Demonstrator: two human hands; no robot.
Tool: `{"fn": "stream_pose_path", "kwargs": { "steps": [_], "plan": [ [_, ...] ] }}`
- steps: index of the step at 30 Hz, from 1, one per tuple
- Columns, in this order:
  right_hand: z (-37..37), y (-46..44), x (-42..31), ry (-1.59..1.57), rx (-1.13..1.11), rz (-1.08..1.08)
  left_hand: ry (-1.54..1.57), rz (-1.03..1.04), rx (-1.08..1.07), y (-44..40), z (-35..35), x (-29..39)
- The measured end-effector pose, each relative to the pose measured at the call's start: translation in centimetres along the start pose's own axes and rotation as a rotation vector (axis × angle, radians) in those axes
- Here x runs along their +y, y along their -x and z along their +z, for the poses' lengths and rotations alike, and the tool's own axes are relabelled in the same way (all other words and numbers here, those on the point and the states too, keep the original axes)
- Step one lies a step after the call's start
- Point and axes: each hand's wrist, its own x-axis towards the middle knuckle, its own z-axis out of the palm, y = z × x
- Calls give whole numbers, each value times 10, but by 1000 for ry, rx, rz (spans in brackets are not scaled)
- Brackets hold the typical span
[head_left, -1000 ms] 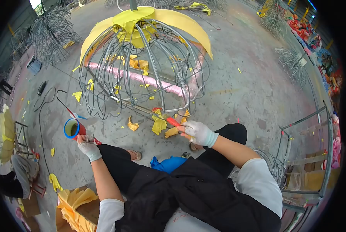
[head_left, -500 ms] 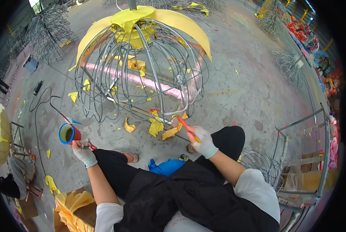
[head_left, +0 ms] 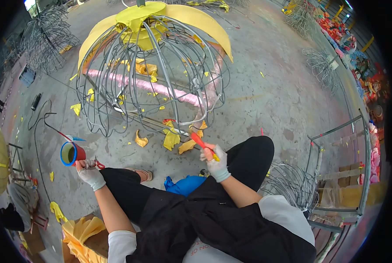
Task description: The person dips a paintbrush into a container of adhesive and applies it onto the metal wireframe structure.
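My left hand, in a pale fingertip-less glove, is closed around a red cup with a blue rim, tilted so its dark inside shows. A small metal tool with a red loop handle, perhaps scissors, sticks out of the same hand. My right hand, gloved alike, is closed on the red handle of a brush, whose tip points up and left near the bottom of the wire frame. That dome-shaped frame carries yellow fabric over its top and pink wrapping on a low bar.
Yellow scraps lie on the concrete floor. A blue bag rests between my legs. At lower left is a cardboard box with orange-yellow fabric. A metal rack stands at right, beside wire frames. Another person sits at far left.
The view has shifted slightly, so the wire frame sits a little further left and higher. My right hand with the brush has moved a little left. My left hand still holds the cup.
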Motion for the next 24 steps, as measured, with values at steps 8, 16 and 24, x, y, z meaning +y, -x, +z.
{"fn": "stream_pose_path", "kwargs": {
  "steps": [8,16,24],
  "plan": [
    [-29,-15,-7,19,261,19,-10,-20,7,-2,6,1],
    [-8,-5,4,854,25,-606,-27,-36,6,0,11,-4],
    [-62,-8,18,705,231,-329,-50,0,29,-2,9,-6]
  ]
}}
